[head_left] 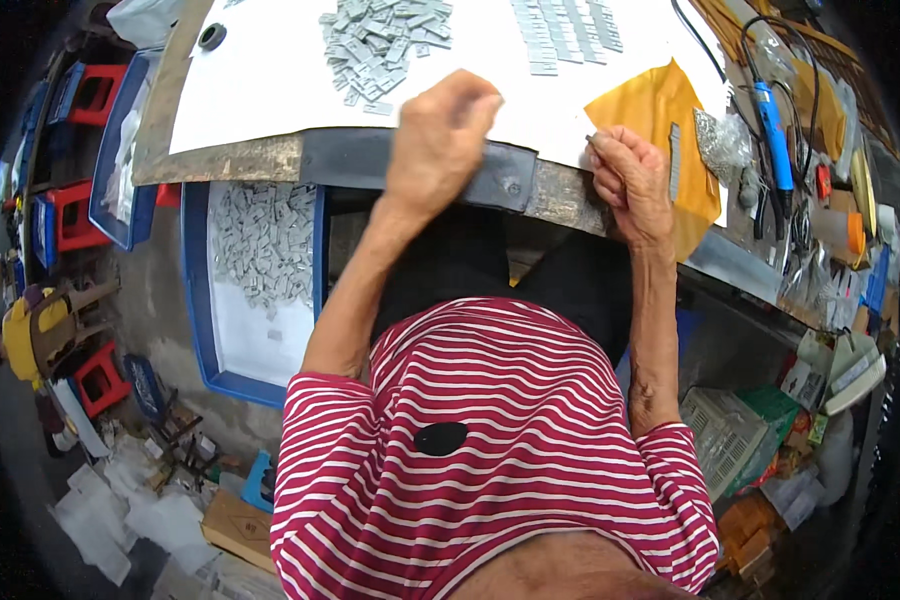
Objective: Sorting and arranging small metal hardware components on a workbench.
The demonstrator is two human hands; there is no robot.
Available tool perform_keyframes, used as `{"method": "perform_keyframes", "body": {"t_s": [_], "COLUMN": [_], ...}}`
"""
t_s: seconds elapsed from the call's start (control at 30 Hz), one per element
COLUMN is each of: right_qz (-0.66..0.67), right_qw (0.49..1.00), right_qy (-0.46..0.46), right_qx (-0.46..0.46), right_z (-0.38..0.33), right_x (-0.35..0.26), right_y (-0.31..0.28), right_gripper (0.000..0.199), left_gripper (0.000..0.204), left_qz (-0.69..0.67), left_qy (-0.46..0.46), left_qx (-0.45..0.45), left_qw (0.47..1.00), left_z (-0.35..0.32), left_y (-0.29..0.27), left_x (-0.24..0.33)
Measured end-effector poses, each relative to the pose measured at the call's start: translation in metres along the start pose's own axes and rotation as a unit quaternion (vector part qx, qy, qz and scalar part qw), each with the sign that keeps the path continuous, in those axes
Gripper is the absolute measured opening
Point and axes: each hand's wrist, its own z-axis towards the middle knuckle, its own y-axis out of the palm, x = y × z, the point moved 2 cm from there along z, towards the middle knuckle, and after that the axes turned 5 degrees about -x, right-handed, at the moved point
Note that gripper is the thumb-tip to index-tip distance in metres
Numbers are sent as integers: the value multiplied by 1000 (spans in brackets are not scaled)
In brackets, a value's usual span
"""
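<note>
My left hand (pixel 440 145) is raised over the front edge of the white-covered bench, slightly blurred, with its fingers curled in. Whatever it may hold is hidden. My right hand (pixel 630 180) is closed in a pinch at the bench edge, with the tip of a small dark piece (pixel 594 139) showing at its fingertips. Beyond my left hand lies a loose heap of small grey flat pieces (pixel 385 45). Similar pieces stand in neat rows (pixel 562 35) at the far middle. Next to my right hand is a yellow-brown paper sheet (pixel 692 110) bearing a narrow grey strip (pixel 674 160).
A blue tray (pixel 198 310) of more grey pieces sits below the bench on the left. To the right are a blue-handled tool (pixel 773 135) with a cable and a crumpled clear bag (pixel 725 145). A black ring (pixel 212 37) lies far left. Another person (pixel 35 335) is at the left.
</note>
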Motion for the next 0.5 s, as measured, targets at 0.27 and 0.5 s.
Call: {"method": "perform_keyframes", "body": {"t_s": [0.27, 0.5], "right_qz": [15, 10], "right_qw": [1000, 1000], "right_qy": [-6, -11], "right_qx": [5, 2], "right_z": [1, -1], "right_x": [5, 4], "right_y": [2, 3], "right_gripper": [9, 9], "left_gripper": [12, 19], "left_qz": [230, 375], "left_qy": [49, 107], "left_qx": [109, 89], "left_qw": [966, 917], "left_z": [-4, 17], "left_y": [-82, -58], "left_x": [-35, -44]}}
